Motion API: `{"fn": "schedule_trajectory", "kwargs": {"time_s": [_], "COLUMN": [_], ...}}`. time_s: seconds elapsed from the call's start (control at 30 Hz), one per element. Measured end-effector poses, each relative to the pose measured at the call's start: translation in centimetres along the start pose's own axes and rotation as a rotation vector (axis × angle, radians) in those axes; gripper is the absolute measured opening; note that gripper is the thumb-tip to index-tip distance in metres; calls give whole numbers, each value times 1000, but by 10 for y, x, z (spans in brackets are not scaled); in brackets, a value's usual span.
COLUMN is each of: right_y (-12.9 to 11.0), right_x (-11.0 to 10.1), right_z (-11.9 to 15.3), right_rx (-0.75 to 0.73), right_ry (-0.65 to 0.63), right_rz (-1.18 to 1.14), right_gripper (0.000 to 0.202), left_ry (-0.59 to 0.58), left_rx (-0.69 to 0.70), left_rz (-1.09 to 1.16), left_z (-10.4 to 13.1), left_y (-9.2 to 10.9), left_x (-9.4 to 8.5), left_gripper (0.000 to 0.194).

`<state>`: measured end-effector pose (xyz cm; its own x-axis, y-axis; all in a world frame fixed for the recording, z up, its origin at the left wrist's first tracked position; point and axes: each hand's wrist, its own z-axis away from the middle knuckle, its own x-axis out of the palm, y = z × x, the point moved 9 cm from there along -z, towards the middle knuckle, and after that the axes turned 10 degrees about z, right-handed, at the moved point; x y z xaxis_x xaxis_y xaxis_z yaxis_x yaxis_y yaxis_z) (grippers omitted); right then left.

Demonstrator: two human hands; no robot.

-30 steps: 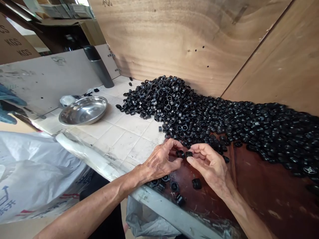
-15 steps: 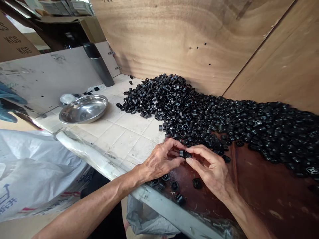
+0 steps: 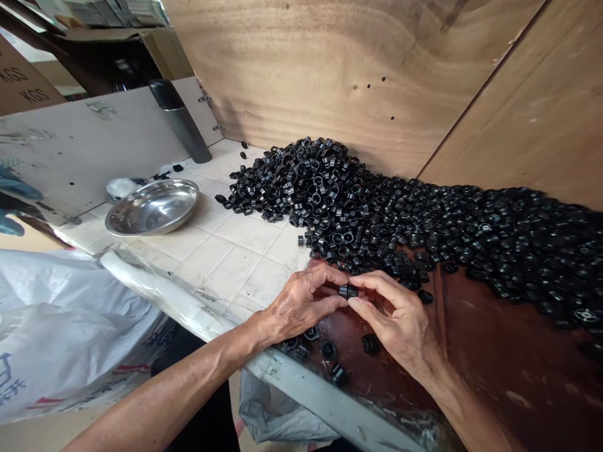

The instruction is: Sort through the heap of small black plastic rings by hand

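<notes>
A small black plastic piece (image 3: pixel 347 291) is pinched between the fingertips of both hands. My left hand (image 3: pixel 306 300) grips its left side with thumb and forefinger. On its right side are the thumb and fingers of my right hand (image 3: pixel 400 307). Behind the hands lies a heap of black ring-shaped pieces (image 3: pixel 311 182), which runs into a wide pile of darker black caps (image 3: pixel 509 238) at the right. Several loose black pieces (image 3: pixel 328 350) lie on the brown surface just below the hands.
A steel bowl (image 3: pixel 153 207) and a dark bottle (image 3: pixel 181 122) stand on the tiled tabletop (image 3: pixel 230 267) at the left. A wooden board (image 3: pixel 330 69) rises behind the pile. White sacks (image 3: pixel 70 326) are at the lower left; a grey bag (image 3: pixel 282 414) hangs below the edge.
The view has shifted slightly, so the bowl and bottle appear a little further left. Both hands keep nearly the same pose, and the held black piece shows a little more clearly between them.
</notes>
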<state>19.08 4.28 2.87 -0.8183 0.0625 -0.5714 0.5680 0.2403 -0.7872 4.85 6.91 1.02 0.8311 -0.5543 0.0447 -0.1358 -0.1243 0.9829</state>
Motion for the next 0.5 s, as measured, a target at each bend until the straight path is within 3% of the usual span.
{"fn": "schedule_trajectory", "kwargs": {"time_s": [0.27, 0.4, 0.5], "right_y": [1, 9, 16], "right_x": [1, -4, -4], "right_z": [2, 3, 3], "right_rx": [56, 166, 248], "right_ry": [-69, -24, 4], "right_rz": [-48, -178, -217], "right_gripper": [25, 14, 17], "left_ry": [10, 33, 53], "left_rx": [11, -39, -85], "left_rz": [-9, 73, 155], "left_z": [0, 0, 0], "left_y": [3, -1, -5], "left_x": [0, -1, 0], "left_gripper": [22, 22, 21]}}
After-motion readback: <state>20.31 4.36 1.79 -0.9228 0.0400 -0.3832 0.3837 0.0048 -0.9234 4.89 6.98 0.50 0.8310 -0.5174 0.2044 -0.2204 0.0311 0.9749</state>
